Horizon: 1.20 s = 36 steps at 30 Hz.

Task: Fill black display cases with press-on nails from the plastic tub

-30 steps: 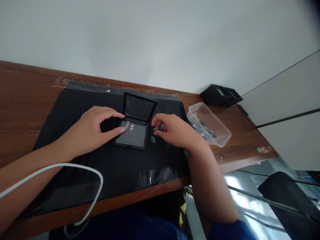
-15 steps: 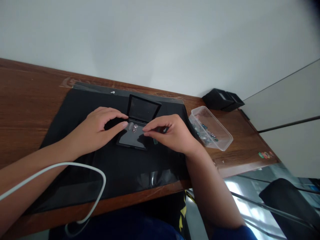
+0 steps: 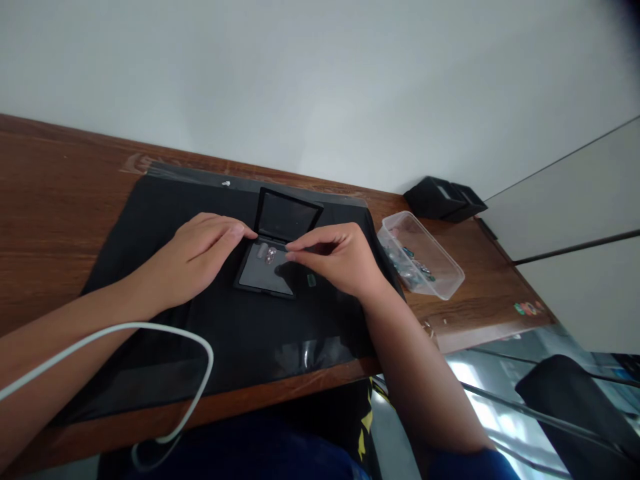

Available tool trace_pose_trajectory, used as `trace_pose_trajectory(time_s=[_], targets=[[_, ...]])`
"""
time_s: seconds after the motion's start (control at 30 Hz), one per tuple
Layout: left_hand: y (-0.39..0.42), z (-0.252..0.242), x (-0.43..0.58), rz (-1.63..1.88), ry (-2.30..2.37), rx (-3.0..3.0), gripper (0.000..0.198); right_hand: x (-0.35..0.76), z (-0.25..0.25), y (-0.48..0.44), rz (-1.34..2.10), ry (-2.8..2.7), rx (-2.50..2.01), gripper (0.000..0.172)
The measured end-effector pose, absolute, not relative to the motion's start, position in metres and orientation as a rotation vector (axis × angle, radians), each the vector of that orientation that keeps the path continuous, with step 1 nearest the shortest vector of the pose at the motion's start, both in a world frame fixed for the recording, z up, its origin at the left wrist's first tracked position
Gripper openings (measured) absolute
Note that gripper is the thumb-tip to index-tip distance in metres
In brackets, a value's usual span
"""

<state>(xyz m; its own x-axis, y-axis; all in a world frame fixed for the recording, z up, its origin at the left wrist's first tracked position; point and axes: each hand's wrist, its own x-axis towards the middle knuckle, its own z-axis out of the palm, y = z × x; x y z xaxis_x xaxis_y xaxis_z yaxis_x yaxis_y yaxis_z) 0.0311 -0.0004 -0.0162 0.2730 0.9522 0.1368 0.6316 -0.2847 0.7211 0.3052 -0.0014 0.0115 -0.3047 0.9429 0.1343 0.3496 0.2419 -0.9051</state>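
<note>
Right hand (image 3: pixel 340 263) pinched shut over the open flat black hinged case (image 3: pixel 265 281), left hand (image 3: pixel 200 257) resting slack against it. A nudge could scatter its small pale pieces (image 3: pixel 267 253).

The pieces (image 3: pixel 268 254) in the open black case (image 3: pixel 263 280), and what lies in the clear tub (image 3: pixel 450 283) right of it, are too small to identify. Whether the pinched right hand (image 3: pixel 345 263) holds anything is unclear.

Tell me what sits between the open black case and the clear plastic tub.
Head view: the right hand fills most of it, over the black mat; a small green piece lies on the mat near the case.
</note>
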Motion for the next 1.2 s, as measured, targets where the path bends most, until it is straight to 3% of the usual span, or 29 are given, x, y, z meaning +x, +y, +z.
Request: trace_pose_trajectory(time_s=[0.17, 0.5, 0.63, 0.77, 0.97, 1.2], targets=[[-0.003, -0.018, 0.032, 0.763, 1.44, 1.957, 0.076, 0.306, 0.018, -0.004, 1.039, -1.817, -1.099, 0.002], [-0.002, -0.024, 0.03, 0.746, 1.467, 1.942, 0.073, 0.299, 0.026, -0.009, 1.058, -1.802, -1.111, 0.014], [-0.002, -0.031, 0.028, 0.744, 1.483, 1.953, 0.092, 0.295, 0.019, -0.007, 1.18, -1.825, -1.1, 0.032], [-0.003, -0.034, 0.027, 0.753, 1.491, 1.928, 0.1, 0.292, 0.01, -0.004, 1.205, -1.908, -1.162, 0.026], [-0.003, -0.033, 0.026, 0.71, 1.486, 1.948, 0.104, 0.291, 0.009, -0.001, 1.063, -2.0, -1.343, 0.015], [-0.002, -0.036, 0.024, 0.719, 1.498, 1.951, 0.108, 0.29, 0.013, -0.003, 0.752, -2.131, -1.489, 0.03]])
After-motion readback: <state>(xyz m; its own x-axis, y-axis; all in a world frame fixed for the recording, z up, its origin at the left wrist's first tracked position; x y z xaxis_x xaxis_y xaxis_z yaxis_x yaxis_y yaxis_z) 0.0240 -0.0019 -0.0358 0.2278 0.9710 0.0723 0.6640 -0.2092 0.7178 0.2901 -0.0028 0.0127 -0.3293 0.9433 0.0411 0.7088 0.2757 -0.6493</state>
